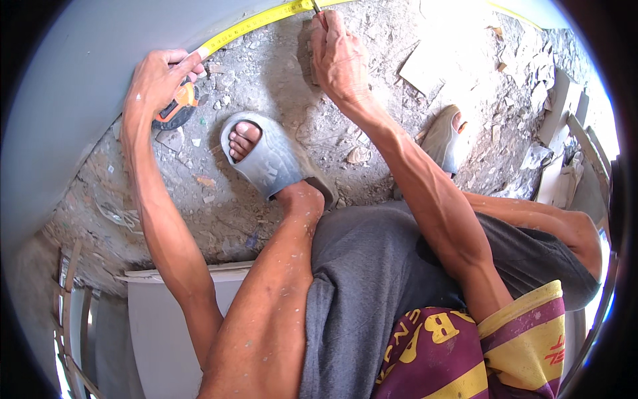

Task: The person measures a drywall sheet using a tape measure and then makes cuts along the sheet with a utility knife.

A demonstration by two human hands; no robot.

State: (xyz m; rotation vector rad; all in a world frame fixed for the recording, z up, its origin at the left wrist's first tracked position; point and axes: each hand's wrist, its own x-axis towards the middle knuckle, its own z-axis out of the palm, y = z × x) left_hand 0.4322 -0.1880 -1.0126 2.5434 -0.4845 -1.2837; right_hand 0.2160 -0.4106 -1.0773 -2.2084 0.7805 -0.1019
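My left hand (pixel 157 80) is closed on a tape measure, pinching its yellow blade (pixel 247 28) where it leaves the orange and black case (pixel 177 106). The case sits below my fingers, partly hidden by them. The blade runs up and right along the edge of a smooth grey panel (pixel 119 40). Toward the top, my right hand (pixel 341 60) grips a slim tool with a red handle and a thin metal tip (pixel 316 6). Its tip meets the yellow blade; most of the handle is hidden in my fist, so its exact kind cannot be made out.
Dusty ground (pixel 279 120) strewn with rubble lies beneath my feet in grey slides (pixel 269 156). A flat pale fragment (pixel 420 70) is right of my right hand. Broken boards (pixel 565 113) pile at far right. A light grey bucket-like object (pixel 159 319) stands at lower left.
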